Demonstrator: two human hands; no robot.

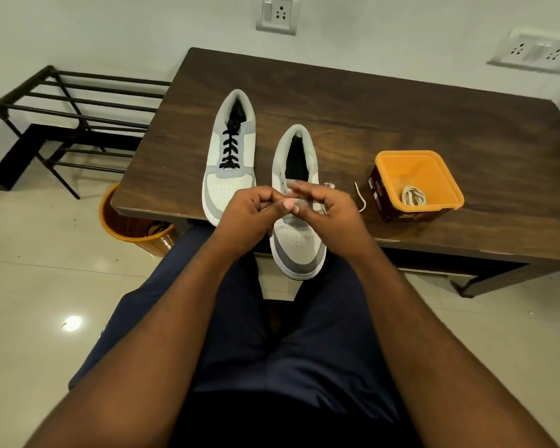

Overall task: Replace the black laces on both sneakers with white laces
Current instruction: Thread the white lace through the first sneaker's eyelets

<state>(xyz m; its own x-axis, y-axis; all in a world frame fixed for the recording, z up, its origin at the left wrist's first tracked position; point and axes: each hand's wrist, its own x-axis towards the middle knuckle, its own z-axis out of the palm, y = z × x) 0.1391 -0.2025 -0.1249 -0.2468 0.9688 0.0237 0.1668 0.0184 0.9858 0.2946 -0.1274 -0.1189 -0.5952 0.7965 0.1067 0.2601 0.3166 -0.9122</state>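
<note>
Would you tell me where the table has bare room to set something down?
Bare wood lies behind the orange square tub towards the wall, and left of the black-laced sneaker. It is crowded at the near edge around the unlaced sneaker and both hands.

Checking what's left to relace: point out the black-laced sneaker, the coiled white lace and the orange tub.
black-laced sneaker [229,150]: head view, on its laces.
coiled white lace [413,195]: head view, on the coil.
orange tub [401,152]: head view, far rim.
</note>
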